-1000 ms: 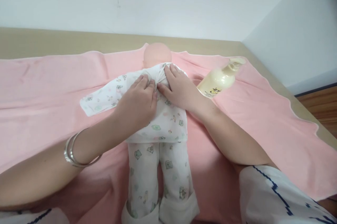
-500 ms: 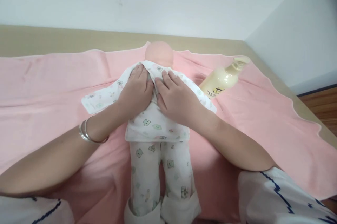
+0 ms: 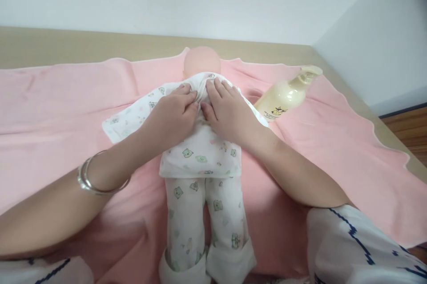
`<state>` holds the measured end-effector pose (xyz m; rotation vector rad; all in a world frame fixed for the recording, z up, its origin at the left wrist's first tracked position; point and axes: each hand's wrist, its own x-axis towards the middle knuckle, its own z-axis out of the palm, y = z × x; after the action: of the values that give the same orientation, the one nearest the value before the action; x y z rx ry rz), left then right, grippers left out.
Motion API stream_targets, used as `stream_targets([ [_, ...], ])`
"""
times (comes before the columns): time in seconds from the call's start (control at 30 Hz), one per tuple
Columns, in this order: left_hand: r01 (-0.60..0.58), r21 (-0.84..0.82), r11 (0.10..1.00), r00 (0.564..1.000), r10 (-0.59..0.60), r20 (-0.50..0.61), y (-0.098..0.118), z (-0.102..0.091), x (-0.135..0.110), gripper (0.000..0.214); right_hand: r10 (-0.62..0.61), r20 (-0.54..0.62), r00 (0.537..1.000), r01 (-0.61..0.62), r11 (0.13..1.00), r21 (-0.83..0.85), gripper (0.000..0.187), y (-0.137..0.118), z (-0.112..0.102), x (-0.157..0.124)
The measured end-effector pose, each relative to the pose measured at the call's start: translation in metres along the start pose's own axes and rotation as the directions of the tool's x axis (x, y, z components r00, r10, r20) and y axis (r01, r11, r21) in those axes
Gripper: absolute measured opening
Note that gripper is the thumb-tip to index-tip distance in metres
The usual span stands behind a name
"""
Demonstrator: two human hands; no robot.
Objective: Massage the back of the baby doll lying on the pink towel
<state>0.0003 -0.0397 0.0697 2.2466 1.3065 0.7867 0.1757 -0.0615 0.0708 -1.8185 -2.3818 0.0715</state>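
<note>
Doll (image 3: pixel 202 61) on back, middle of pink towel (image 3: pixel 50 106), head at far end. I see left hand (image 3: pixel 173 117) and right hand (image 3: pixel 228 112) both pinching top (image 3: pixel 200 155) at chest. My judgement: hold 2 edges level, pull gently, no twisting. Bottle (image 3: pixel 287 97) lies just right.

Cream pump bottle (image 3: pixel 285 97) lies on pink towel (image 3: pixel 50 97), tan tbl (image 3: pixel 66 46) beneath.

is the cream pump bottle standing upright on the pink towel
No, the cream-coloured plastic pump bottle lies on its side on the pink towel.
</note>
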Motion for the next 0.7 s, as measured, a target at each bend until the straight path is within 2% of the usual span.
stream_targets([
  [0.1,0.047,-0.039,0.998,0.997,-0.045,0.057,-0.010,0.006,0.010,0.036,-0.028,-0.046,0.999,0.023,0.995,-0.099,0.062,-0.018,0.001,-0.016],
  [0.27,0.043,0.025,0.999,0.999,-0.043,0.009,-0.022,0.023,0.012,0.046,-0.029,-0.107,0.994,0.008,0.982,-0.190,0.056,-0.034,0.001,-0.030],
  [0.4,0.061,0.052,0.997,0.998,-0.061,0.006,-0.024,0.031,0.006,0.057,-0.035,-0.128,0.991,0.014,0.987,-0.163,0.057,-0.032,0.004,-0.028],
  [0.53,0.057,0.087,0.995,0.998,-0.060,0.028,-0.025,0.030,0.006,0.060,-0.020,-0.124,0.992,0.006,0.993,-0.114,0.057,-0.032,0.005,-0.028],
  [0.7,-0.031,0.150,0.988,0.995,0.016,0.100,-0.028,0.023,0.009,0.061,0.066,-0.034,0.997,-0.066,0.998,0.000,0.059,-0.031,-0.002,-0.022],
])
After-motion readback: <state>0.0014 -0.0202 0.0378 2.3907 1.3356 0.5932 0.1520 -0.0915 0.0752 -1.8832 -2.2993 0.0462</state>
